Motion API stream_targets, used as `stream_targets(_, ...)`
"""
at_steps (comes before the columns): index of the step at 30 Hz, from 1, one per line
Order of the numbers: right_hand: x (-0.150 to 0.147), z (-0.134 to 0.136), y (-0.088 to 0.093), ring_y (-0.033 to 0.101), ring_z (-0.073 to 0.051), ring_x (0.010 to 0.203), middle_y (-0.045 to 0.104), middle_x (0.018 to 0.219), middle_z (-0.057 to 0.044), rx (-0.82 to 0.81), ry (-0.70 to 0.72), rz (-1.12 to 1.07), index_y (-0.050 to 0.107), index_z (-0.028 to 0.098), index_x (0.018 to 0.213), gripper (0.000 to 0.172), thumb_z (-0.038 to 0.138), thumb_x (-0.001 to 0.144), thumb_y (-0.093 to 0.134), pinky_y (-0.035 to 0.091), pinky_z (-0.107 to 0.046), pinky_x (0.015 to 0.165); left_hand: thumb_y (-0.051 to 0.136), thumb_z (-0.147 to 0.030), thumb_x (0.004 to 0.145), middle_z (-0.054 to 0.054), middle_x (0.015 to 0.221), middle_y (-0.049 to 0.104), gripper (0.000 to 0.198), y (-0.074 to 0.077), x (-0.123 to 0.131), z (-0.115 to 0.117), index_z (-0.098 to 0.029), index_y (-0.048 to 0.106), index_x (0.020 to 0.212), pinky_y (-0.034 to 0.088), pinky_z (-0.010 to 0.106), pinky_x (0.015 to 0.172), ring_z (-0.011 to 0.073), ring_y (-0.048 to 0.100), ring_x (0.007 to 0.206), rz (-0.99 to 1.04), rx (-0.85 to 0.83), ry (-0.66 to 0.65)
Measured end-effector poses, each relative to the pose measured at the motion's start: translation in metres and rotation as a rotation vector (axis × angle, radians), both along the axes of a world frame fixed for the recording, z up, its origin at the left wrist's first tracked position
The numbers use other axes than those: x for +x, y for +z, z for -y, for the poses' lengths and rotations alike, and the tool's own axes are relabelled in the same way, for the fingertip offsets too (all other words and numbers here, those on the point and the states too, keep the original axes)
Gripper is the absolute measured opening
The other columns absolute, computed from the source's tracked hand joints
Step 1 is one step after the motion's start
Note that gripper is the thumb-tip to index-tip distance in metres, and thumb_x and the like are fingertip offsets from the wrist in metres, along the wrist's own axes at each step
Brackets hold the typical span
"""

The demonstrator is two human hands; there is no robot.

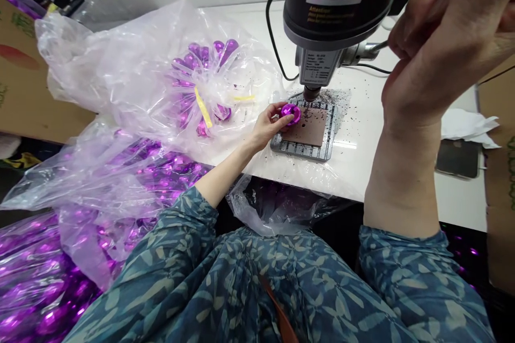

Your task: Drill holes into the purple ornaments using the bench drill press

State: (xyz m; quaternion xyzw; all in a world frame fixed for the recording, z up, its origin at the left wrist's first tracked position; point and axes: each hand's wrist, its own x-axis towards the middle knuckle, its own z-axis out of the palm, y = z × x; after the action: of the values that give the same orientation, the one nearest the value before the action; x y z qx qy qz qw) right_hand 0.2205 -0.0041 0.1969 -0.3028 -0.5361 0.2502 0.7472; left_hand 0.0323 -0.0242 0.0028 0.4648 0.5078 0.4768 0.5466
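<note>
My left hand (269,126) pinches a shiny purple bauble-like piece (288,113), with a dark spot showing on its face. It is held at the left side of a brown board (311,131) on the grey slotted base plate (302,155) of a bench drill press (341,27). The drill head's dark lower end (311,93) stands just above and to the right of the purple piece. Up at the right, my right hand (446,37) is closed on the press's feed lever (379,46); its fingers are partly hidden.
Dark shavings (338,97) litter the plate and white table (350,171). Clear plastic bags (124,64) with purple baubles (205,56) lie left; more fill a large bag (40,278) below. A phone (457,158), white tissue (466,127) and cardboard boxes (36,75) flank the workspace.
</note>
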Motion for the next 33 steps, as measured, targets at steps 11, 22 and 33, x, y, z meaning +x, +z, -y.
stream_targets(11,-0.002,-0.022,-0.018,0.016,0.002,0.051,0.025,0.056,0.002,0.269,-0.154,-0.028,0.018,0.022,0.059,0.085,0.102,0.084,0.034,0.034,-0.024,0.058,0.1,-0.041,0.084,0.008,0.122,0.082,0.06,-0.016,0.01,-0.017,-0.022,0.072,0.132,0.061,0.034,0.102,0.0244,0.078,0.117,-0.178,0.159,-0.047)
stream_targets(22,0.018,-0.02,-0.021,0.033,0.0,0.05,0.039,0.059,-0.002,0.229,-0.132,0.115,0.026,0.027,0.056,0.078,0.1,0.083,0.031,0.035,-0.028,0.064,0.098,-0.036,0.086,0.012,0.137,0.076,0.063,-0.026,0.017,-0.018,-0.022,0.071,0.142,0.068,0.041,0.093,0.0271,0.078,0.11,-0.575,0.472,-0.127)
stream_targets(33,0.014,0.008,-0.006,0.036,0.004,0.056,0.041,0.06,-0.003,0.183,-0.195,0.271,0.027,0.025,0.054,0.077,0.089,0.097,0.023,0.033,-0.024,0.068,0.094,-0.05,0.091,0.014,0.144,0.08,0.069,-0.036,0.02,-0.012,-0.022,0.066,0.148,0.061,0.048,0.119,0.0329,0.075,0.136,-0.503,0.499,-0.16)
